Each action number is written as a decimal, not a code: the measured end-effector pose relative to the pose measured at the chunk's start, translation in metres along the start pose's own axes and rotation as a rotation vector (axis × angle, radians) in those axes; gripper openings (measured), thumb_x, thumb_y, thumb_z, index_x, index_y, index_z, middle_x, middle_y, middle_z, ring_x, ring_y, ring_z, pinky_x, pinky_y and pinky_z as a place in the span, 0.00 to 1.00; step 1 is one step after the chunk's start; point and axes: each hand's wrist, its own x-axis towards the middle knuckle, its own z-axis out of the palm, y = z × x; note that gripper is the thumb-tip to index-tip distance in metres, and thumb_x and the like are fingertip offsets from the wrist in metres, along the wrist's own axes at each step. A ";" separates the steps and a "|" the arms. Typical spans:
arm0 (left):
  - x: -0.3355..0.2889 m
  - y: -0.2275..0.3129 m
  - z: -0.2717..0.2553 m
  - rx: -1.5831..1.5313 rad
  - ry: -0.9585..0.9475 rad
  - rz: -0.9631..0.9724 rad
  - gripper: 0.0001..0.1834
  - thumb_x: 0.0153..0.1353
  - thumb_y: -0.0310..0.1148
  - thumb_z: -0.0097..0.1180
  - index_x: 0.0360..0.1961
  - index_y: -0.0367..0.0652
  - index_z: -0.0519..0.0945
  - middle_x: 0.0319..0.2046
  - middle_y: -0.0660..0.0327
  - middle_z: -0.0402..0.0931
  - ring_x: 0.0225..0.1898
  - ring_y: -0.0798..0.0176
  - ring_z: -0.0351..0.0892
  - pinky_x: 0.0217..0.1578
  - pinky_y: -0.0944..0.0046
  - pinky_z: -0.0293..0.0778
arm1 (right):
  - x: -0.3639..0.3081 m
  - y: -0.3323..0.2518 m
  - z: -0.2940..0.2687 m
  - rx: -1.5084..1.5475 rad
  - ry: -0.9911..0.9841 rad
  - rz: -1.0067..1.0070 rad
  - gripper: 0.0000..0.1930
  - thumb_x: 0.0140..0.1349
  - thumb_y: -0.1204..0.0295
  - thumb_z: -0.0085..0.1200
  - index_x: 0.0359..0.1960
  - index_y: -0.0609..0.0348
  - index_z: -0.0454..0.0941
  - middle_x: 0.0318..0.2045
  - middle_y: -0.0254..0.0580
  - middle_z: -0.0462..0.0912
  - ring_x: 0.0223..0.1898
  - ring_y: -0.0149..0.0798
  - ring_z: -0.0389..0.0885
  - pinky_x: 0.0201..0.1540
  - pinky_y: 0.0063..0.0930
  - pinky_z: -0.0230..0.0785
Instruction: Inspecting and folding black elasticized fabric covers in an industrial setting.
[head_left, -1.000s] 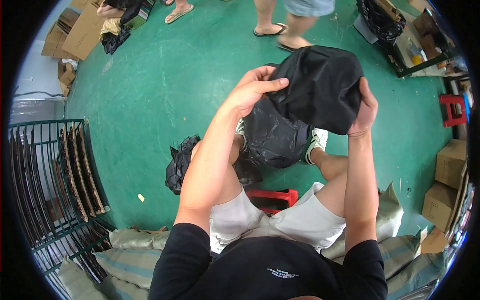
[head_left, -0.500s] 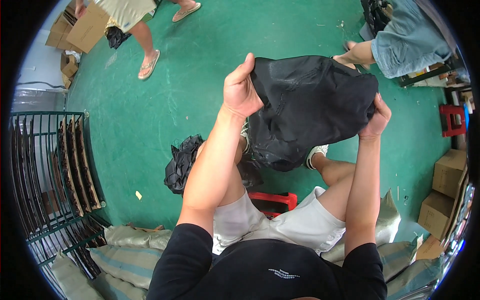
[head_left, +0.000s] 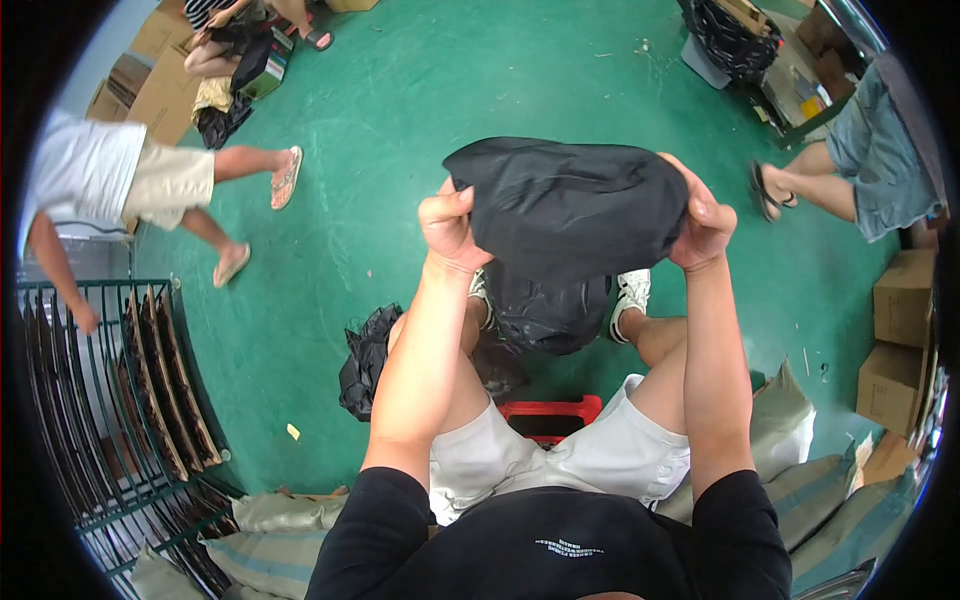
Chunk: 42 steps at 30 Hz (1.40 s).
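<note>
A piece of black fabric (head_left: pixel 570 205), folded or doubled over with soft creases, is held up in front of me between both hands. My left hand (head_left: pixel 452 230) grips its left end, thumb on the near side and fingers hidden behind. At the right end my right hand (head_left: pixel 706 218) is closed round the edge, fingers mostly behind the cloth. Below it, a black bundle (head_left: pixel 555 312) lies on the floor between my shoes, partly covered by the held fabric. A crumpled black plastic bag (head_left: pixel 368 365) sits by my left leg.
A red stool (head_left: pixel 550 412) stands between my knees. A green rack (head_left: pixel 110 400) with dark panels is at left, woven sacks (head_left: pixel 270 560) behind me, cartons (head_left: pixel 890 385) at right. One person (head_left: pixel 150 165) walks at left, another (head_left: pixel 860 165) stands at right, and a third (head_left: pixel 215 35) sits far left.
The black fabric has shifted left, lies more level and looks more folded. My hands have come slightly closer together. The bundle beneath now shows. The person at left has moved toward the rack.
</note>
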 end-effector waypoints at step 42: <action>0.003 0.011 0.004 0.023 0.119 0.051 0.28 0.52 0.29 0.48 0.56 0.27 0.72 0.53 0.41 0.76 0.53 0.45 0.77 0.59 0.47 0.71 | 0.004 -0.013 -0.012 0.134 0.026 -0.033 0.28 0.51 0.76 0.62 0.54 0.59 0.65 0.49 0.51 0.78 0.51 0.45 0.79 0.58 0.37 0.71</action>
